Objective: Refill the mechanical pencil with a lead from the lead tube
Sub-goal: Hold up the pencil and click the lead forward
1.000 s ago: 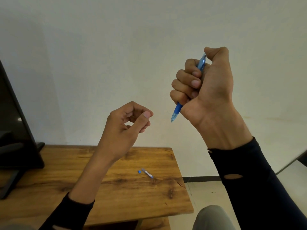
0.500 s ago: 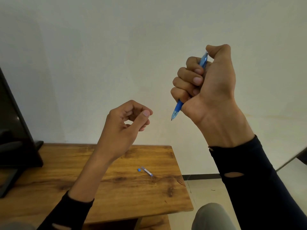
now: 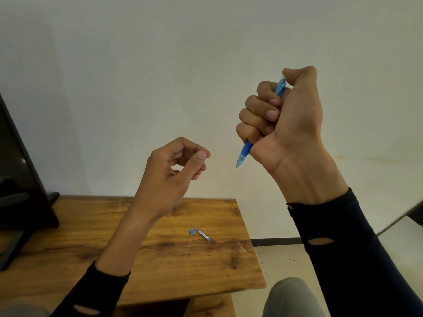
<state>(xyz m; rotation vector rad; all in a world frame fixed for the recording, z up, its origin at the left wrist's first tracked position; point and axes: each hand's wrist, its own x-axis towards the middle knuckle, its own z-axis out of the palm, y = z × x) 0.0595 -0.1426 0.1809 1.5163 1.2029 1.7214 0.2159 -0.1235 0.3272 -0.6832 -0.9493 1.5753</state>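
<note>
Little has changed: the right hand point(image 3: 290, 124) stays fisted round the mechanical pencil point(image 3: 244, 152), thumb on its cap, right of centre; the left hand point(image 3: 174, 172) stays loosely curled, whether pinching a lead I cannot tell; lead tube point(image 3: 202, 234) lies on the table point(image 3: 114, 259), lower centre

A blue pencil point(image 3: 244, 152) is seen right of centre. A brown, dark-grained table point(image 3: 160, 271) fills the lower left, bearing a small blue cap point(image 3: 191, 231) and a pale, blue-tipped tube point(image 3: 202, 234). Black sleeves point(image 3: 343, 248) are worn.
</note>
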